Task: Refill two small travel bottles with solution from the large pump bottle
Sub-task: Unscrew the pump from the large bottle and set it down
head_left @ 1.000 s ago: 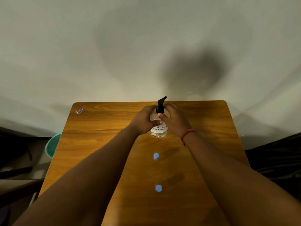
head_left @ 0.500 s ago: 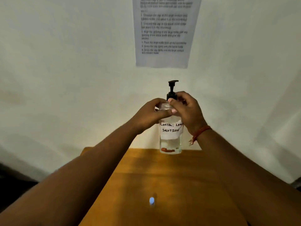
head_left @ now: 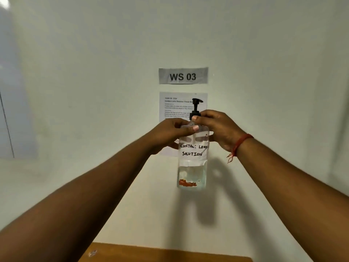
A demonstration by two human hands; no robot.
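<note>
since the earlier frame the view has tilted further up: the small travel bottles with blue caps that were on the table before are now out of sight, and only a narrow strip of the wooden table (head_left: pixel 170 254) remains at the bottom edge. the large pump bottle (head_left: pixel 192 167) is now higher in the picture, held up in the air well above the table, upright, in front of the wall. before, only one paper was seen on the wall; now a sign reading "ws 03" (head_left: pixel 183 76) also shows above the printed sheet (head_left: pixel 175 106).

the left hand (head_left: pixel 168 134) grips the shoulder of the bottle, with fingers curled around it and the thumb lying across the front. the right hand (head_left: pixel 217 127) pinches the black pump collar (head_left: pixel 194 116) at the neck, with its other fingers behind the bottle. a red thread (head_left: pixel 239 143) is tied around the right wrist.

the bottle is clear and carries a white label (head_left: pixel 192 151) with the handwritten words "contact lens solution". clear liquid fills the lower part, and an orange-red mark is near the bottom.

the wall (head_left: pixel 75 91) is plain and pale, and the shadow of the bottle and arms falls on it to the right. a small scrap lies on the table near its left corner (head_left: pixel 92 252).
</note>
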